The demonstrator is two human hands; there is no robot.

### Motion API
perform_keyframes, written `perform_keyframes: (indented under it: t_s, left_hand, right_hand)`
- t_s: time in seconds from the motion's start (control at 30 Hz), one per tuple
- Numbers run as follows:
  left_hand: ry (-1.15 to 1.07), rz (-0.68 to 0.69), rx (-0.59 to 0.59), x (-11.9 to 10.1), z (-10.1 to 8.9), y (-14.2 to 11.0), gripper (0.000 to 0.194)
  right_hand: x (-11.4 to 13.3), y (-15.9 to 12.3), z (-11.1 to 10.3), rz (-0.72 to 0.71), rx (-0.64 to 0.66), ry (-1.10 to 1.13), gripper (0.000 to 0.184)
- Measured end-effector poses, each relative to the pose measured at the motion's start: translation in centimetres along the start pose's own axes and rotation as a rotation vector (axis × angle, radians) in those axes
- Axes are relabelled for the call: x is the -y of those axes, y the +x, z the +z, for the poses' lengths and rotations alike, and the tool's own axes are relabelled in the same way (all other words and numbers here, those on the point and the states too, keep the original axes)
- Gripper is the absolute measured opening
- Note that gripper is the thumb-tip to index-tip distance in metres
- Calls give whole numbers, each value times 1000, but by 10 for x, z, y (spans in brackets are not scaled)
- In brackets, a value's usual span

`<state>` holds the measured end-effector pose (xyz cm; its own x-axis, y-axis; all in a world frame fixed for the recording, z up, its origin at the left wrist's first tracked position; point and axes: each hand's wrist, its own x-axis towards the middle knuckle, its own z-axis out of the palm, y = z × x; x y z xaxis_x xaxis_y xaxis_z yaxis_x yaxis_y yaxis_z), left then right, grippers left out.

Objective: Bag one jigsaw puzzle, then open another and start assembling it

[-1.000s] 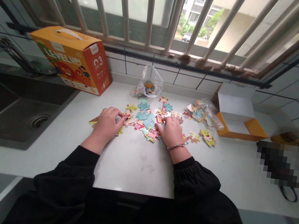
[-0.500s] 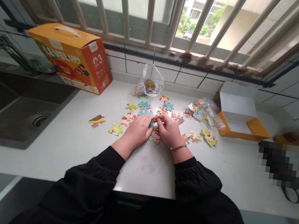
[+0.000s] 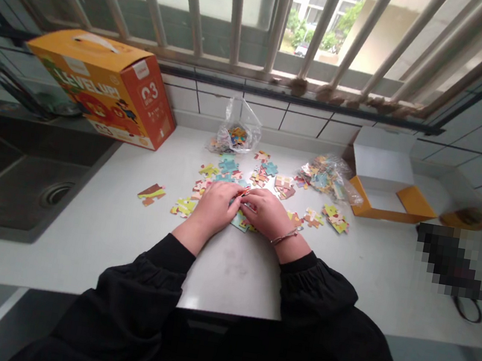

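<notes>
My left hand (image 3: 213,206) and my right hand (image 3: 265,213) meet at the middle of a white counter (image 3: 228,264), fingertips together over a cluster of colourful jigsaw pieces (image 3: 241,220). Both hands have their fingers curled and pinched on pieces that their fingers mostly hide. Loose pieces lie around them: a teal one (image 3: 227,164) behind, a yellow-green one (image 3: 183,205) to the left, a striped one (image 3: 151,193) farther left, and yellow ones (image 3: 335,219) to the right.
An orange puzzle box (image 3: 104,86) stands at the back left beside a dark sink (image 3: 5,167). Two clear bags of pieces (image 3: 235,134) (image 3: 326,180) lie near the tiled wall. An open white-and-orange box (image 3: 384,182) sits at the right, a blurred dark object (image 3: 457,260) beyond it.
My left hand moved right from the counter's left pieces to join my right hand at the centre. Both hands then drew slightly toward me while working the pieces.
</notes>
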<state>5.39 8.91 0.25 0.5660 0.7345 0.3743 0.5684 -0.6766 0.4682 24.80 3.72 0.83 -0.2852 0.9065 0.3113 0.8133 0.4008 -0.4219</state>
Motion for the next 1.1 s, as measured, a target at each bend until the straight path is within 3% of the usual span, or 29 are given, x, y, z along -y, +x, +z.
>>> perform_keyframes:
  t_s: [0.27, 0.53, 0.8, 1.0, 1.1]
  left_hand:
    - [34, -34, 15, 1, -2, -2, 19]
    - [22, -237, -122, 3, -8, 2, 25]
    - [-91, -295, -228, -2, -13, 0, 22]
    - [-142, -294, -190, -3, -14, 0, 18]
    - [-150, -292, -201, -4, -14, 0, 19]
  right_hand:
    - [-6, -1, -8, 282, -14, -174, 17]
    - [1, -3, -1, 72, 11, -131, 23]
    - [-1, -1, -8, 202, 10, -169, 17]
    - [-4, -3, -9, 293, -109, -222, 19]
    - [-6, -4, -7, 310, -86, -220, 23]
